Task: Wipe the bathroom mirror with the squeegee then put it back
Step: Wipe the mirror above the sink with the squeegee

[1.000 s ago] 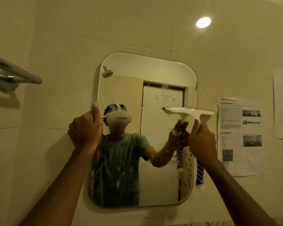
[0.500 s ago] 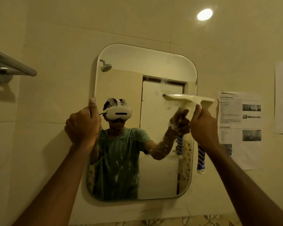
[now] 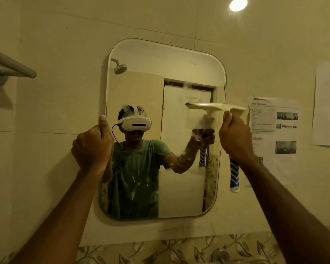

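Note:
A rounded rectangular mirror point(image 3: 179, 63) hangs on the cream tiled wall. My right hand point(image 3: 235, 138) grips the squeegee point(image 3: 215, 108), whose pale blade lies level against the glass near the mirror's right edge, about mid-height. Its blue and white zigzag handle sticks out below my fist. My left hand point(image 3: 92, 147) clasps the mirror's left edge, thumb up along the rim. White smears show on the lower glass. The glass reflects a person in a green shirt with a headset.
A metal towel rail point(image 3: 11, 67) juts out at upper left. Printed sheets point(image 3: 274, 138) are stuck on the wall right of the mirror, and another paper point(image 3: 328, 103) at the far right. A leaf-patterned tile band point(image 3: 179, 248) and a tap top point(image 3: 220, 254) lie below.
The view has tilted down a little, so mirror and hands sit lower in frame. The squeegee blade stays at about mid-height on the right side of the glass. My left hand keeps its hold.

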`<move>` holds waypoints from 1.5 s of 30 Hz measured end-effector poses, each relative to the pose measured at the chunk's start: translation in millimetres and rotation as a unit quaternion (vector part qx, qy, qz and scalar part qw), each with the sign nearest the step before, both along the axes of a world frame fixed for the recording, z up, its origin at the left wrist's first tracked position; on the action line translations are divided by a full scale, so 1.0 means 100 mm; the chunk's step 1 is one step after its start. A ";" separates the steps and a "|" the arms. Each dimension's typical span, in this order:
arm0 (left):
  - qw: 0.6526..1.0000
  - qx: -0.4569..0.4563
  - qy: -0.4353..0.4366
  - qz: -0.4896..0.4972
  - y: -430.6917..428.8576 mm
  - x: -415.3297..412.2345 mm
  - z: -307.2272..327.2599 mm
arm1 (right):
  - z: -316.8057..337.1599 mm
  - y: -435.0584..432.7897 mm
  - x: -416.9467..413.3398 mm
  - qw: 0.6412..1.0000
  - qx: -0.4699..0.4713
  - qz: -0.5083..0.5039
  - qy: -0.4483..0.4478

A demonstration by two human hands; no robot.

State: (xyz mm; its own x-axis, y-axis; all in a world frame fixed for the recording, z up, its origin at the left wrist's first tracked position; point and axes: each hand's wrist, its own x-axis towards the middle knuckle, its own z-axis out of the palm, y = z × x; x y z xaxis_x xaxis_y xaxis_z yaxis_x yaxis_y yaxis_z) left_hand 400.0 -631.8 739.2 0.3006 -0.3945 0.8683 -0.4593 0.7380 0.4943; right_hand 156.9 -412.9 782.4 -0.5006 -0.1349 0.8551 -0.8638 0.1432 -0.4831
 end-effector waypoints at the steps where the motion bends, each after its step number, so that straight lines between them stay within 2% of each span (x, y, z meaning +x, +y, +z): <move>1: 1.000 0.000 -0.001 0.000 -0.01 0.01 -0.03 | -0.02 -0.01 0.01 1.000 -0.002 -0.003 -0.002; 11: 1.000 0.017 0.008 -0.010 0.03 0.01 -0.15 | -1.31 0.00 0.21 0.995 0.030 0.031 -0.093; 20: 1.000 0.025 0.006 -0.008 0.05 0.00 -0.18 | -0.56 0.02 0.10 0.999 0.002 -0.024 -0.033; 25: 0.999 0.032 0.006 0.006 0.05 0.00 -0.25 | -1.22 0.01 0.18 0.996 0.020 0.026 -0.079; 29: 0.999 0.034 0.005 0.003 0.07 0.00 -0.29 | -1.69 0.07 0.23 0.992 0.058 0.009 -0.111; 32: 0.999 0.042 0.007 0.002 0.08 0.00 -0.33 | -1.65 0.09 0.28 0.993 0.052 -0.002 -0.103; 39: 0.999 0.048 0.015 -0.005 0.06 -0.02 -0.41 | -0.89 0.01 0.14 0.998 0.001 0.001 -0.061; 45: 0.998 0.054 0.017 0.004 0.05 -0.02 -0.43 | -1.74 0.02 0.25 0.991 0.035 0.006 -0.128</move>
State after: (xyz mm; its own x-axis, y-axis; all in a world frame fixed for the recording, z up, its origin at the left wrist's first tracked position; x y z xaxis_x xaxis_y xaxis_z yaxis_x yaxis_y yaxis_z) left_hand 397.9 -626.5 696.6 0.3319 -0.4836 0.8099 -0.4462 0.6760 0.5865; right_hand 181.7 -411.1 608.1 -0.6977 -0.1958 0.6891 -0.7163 0.1750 -0.6755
